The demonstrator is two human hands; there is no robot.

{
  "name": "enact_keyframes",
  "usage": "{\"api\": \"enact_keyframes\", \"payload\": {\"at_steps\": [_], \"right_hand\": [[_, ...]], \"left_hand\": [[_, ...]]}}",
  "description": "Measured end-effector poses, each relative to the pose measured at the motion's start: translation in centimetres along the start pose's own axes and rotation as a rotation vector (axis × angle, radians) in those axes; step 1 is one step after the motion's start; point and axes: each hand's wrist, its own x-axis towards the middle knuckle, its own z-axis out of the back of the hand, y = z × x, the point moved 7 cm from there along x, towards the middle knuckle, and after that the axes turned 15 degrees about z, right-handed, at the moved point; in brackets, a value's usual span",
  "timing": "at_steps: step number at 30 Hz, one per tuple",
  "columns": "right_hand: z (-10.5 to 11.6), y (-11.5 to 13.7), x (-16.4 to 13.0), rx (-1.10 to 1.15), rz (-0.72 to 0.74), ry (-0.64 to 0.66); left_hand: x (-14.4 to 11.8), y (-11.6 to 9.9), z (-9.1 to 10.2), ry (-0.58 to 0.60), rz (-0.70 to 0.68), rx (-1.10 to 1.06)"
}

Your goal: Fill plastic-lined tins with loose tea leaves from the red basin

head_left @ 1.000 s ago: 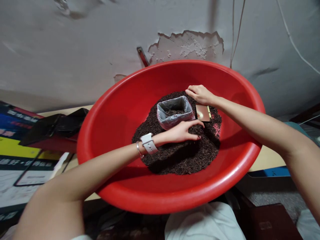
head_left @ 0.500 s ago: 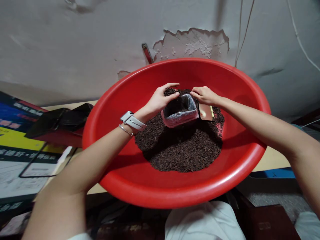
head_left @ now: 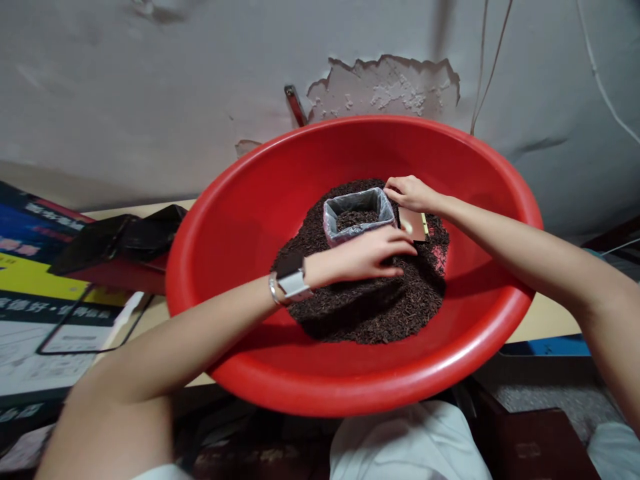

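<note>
A wide red basin (head_left: 380,393) holds a heap of dark brown loose leaf (head_left: 370,320) that looks like tea. In the heap stands a small box lined with a clear plastic bag (head_left: 333,223), with some dark leaf inside. Beside its right wall is a copper-coloured flap (head_left: 412,225) with a yellowish edge. My right hand (head_left: 410,192) pinches the bag's edge at the box's far right corner. My left hand (head_left: 376,252) is in front of the box above the heap, fingers apart and holding nothing; it hides part of the box's near wall.
The basin rests on a pale tabletop (head_left: 553,319) against a peeling grey wall (head_left: 150,100). To the left are a black case (head_left: 120,243) and printed boxes (head_left: 40,300). Cables (head_left: 493,67) hang down the wall at the right. My white-clad leg (head_left: 405,443) is below the basin.
My left hand has let dark leaf go into the box and come down to its near side. The leaf inside now sits higher. My right hand keeps its place.
</note>
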Motion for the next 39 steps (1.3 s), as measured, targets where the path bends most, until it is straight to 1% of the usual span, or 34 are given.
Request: {"api": "enact_keyframes", "payload": {"at_steps": [1,3,6,8,11,14,17,22,25,28,31,33,35,37,39], "right_hand": [[-0.1,-0.1,0.0,0.002,-0.005,0.002],[-0.3,-0.2,0.0,0.024,-0.016,0.007],[-0.5,-0.2,-0.1,0.065,-0.016,0.014],[-0.6,0.0,-0.2,0.075,-0.012,0.028],[-0.8,0.2,-0.2,0.071,-0.009,0.05],[-1.0,0.3,-0.2,0.068,-0.007,0.067],[-1.2,0.3,-0.2,0.03,-0.011,0.092],[-1.4,0.2,-0.3,-0.033,-0.012,0.123],[-1.6,0.3,-0.4,-0.033,-0.009,0.134],[-1.6,0.5,-0.5,-0.014,-0.002,0.138],[-1.6,0.6,-0.5,0.008,0.007,0.137],[-1.6,0.6,-0.5,0.011,0.01,0.133],[-1.5,0.6,-0.5,0.005,0.012,0.128],[-1.4,0.6,-0.5,0.002,0.015,0.124],[-1.4,0.7,-0.5,0.0,0.021,0.126]], "left_hand": [[-0.1,-0.1,-1.9,0.1,-0.006,-0.02],[-0.5,0.2,-5.4,0.259,0.029,-0.075],[-1.5,1.2,-9.5,0.434,0.159,-0.146],[-2.1,1.7,-11.2,0.509,0.222,-0.156],[-2.4,1.9,-12.2,0.569,0.21,-0.114],[-2.1,2.2,-12.3,0.599,0.169,-0.056],[-2.0,2.6,-12.5,0.613,0.164,0.019],[-1.9,2.8,-12.8,0.532,0.204,0.09],[-2.1,2.8,-12.9,0.537,0.232,0.121],[-2.2,2.7,-12.8,0.542,0.227,0.147],[-2.0,2.4,-12.1,0.479,0.197,0.187],[-1.7,1.9,-11.2,0.431,0.173,0.221],[-1.1,1.2,-9.4,0.349,0.143,0.218],[-0.3,0.6,-6.5,0.193,0.117,0.159],[0.4,0.4,-2.9,-0.001,0.103,0.069]]}}
